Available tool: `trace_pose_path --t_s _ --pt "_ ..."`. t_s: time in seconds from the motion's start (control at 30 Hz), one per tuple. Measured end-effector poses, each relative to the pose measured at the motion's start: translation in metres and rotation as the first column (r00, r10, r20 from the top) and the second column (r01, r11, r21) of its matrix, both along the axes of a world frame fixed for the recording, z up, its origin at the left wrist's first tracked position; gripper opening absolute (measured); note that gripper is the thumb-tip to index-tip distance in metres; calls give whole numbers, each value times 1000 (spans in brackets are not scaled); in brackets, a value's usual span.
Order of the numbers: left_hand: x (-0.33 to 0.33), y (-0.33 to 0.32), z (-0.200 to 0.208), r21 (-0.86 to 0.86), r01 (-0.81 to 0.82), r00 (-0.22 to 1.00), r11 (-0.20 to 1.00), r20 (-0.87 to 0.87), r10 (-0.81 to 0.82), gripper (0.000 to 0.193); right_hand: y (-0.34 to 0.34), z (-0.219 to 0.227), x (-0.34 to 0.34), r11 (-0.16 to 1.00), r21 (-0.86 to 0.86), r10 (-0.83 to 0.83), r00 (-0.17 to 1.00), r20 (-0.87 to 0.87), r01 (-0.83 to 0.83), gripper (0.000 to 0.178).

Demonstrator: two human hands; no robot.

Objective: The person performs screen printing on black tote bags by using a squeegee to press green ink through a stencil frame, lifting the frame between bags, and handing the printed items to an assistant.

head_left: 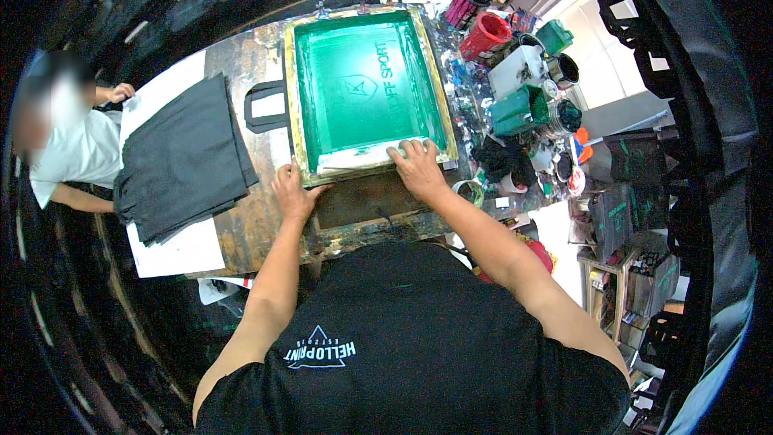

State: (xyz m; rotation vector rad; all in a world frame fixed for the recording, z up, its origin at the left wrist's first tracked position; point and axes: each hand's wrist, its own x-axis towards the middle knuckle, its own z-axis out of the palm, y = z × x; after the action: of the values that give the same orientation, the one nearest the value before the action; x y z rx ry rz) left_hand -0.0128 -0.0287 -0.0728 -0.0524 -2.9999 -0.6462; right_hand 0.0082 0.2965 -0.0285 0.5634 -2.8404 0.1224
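Observation:
A screen printing frame [293, 113] with a green-coated mesh lies on the work table in front of me. My left hand [295, 193] grips its near left corner, fingers against the side and thumb along the near edge. Over the near edge, towards the right corner, my right hand [419, 171] curls its fingers. A pale strip [354, 159] runs along the inside of that edge, beside my right fingers. From under the frame's left side sticks a black bag handle [266, 122]; the rest of that bag is hidden.
A stack of black bags [187, 153] lies on white sheets at the left, where another person [76, 145] stands close. Ink tubs and jars crowd the right side, among them a red bucket [485, 35] and a green container [515, 110]. A shelf [608, 290] stands at the far right.

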Motion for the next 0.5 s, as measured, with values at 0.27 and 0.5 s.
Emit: trace_pose_path --t_s 0.27,0.5 --pt "-5 23 100 678 -85 989 730 -33 146 84 1 126 -40 999 -44 -30 999 -31 29 49" --pt "-98 52 171 800 186 900 571 -372 228 97 4 253 -161 999 6 -32 871 -490 40 43"
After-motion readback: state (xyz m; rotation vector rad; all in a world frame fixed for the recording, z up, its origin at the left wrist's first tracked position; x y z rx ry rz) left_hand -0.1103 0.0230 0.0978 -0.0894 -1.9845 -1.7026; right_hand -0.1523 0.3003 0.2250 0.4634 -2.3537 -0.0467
